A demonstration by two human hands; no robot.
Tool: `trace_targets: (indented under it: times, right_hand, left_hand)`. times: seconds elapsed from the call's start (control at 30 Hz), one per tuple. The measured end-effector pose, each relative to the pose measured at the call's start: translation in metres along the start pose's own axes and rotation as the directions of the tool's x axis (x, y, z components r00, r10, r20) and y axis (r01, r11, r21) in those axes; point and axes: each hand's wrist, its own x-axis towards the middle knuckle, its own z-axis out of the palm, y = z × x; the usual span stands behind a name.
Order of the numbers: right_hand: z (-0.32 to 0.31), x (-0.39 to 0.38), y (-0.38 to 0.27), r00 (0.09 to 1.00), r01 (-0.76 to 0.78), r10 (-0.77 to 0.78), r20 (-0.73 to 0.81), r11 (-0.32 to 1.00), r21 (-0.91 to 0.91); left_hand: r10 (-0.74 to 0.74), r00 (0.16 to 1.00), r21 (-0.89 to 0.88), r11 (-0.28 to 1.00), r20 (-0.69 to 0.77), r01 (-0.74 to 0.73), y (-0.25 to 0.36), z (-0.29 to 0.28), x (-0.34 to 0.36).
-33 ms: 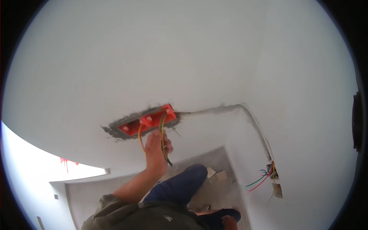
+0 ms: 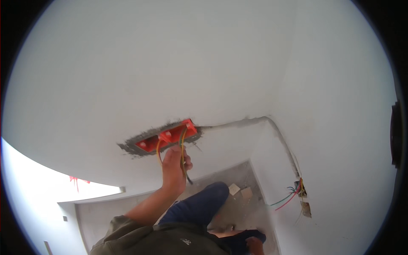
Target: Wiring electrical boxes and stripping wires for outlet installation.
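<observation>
Along the wall (image 2: 229, 63), open room on the far side of 1 red box (image 2: 175, 133), rough-edged. Left hand (image 2: 175, 163) grasps wires (image 2: 183, 148) hanging from its right end; partly hidden, count uncertain. Right hand (image 2: 255, 245), near edge: grip cannot be told. Floor (image 2: 221, 214), right: 2 pale pieces (image 2: 246, 193).
</observation>
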Motion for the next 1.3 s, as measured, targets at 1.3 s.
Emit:
trace_targets:
  times: [1.3]
  right_hand:
    - [-0.057, 0.206, -0.587, 0.902, 0.121, -0.245, -0.356, 0.934, -0.335]
  left_hand:
    - [-0.762, 0.520, 0.300, 0.637, 0.387, 0.710, 0.082, 0.001, 0.042]
